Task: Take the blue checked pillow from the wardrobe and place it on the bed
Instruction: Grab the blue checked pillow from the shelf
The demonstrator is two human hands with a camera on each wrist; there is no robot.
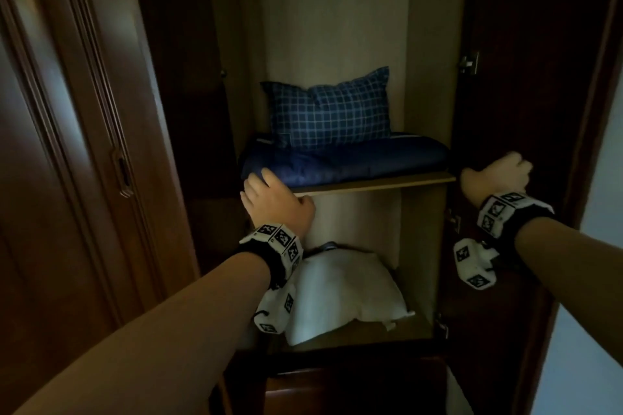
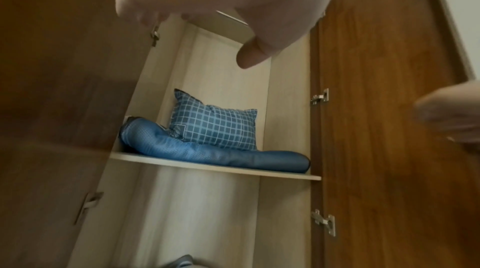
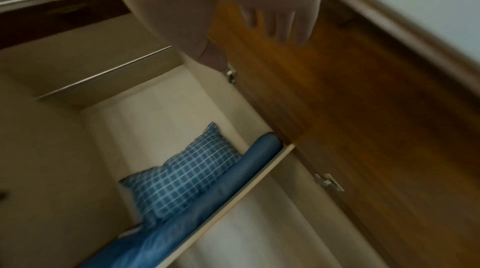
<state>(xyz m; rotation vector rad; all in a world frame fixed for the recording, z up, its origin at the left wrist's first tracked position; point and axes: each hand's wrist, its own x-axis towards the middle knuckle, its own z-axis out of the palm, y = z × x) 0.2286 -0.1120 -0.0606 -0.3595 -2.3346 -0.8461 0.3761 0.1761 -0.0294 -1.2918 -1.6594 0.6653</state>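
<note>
The blue checked pillow (image 1: 332,111) stands upright at the back of a wardrobe shelf (image 1: 371,184), leaning on the back wall. It sits on a folded dark blue quilt (image 1: 344,162). My left hand (image 1: 269,195) hovers at the shelf's front left corner with relaxed fingers, holding nothing, just short of the quilt. My right hand (image 1: 499,172) is off to the right against the inner face of the open right door (image 1: 526,77), its fingers (image 3: 280,26) laid flat on the wood. The pillow (image 2: 215,126) also shows in both wrist views (image 3: 182,178), apart from both hands.
White bedding (image 1: 340,293) lies in the compartment under the shelf. The open left door (image 1: 175,94) and a closed neighbouring door with a handle (image 1: 124,175) flank the opening. Metal hinges (image 1: 468,62) stick out on the right side. Another shelf (image 3: 103,79) sits higher up.
</note>
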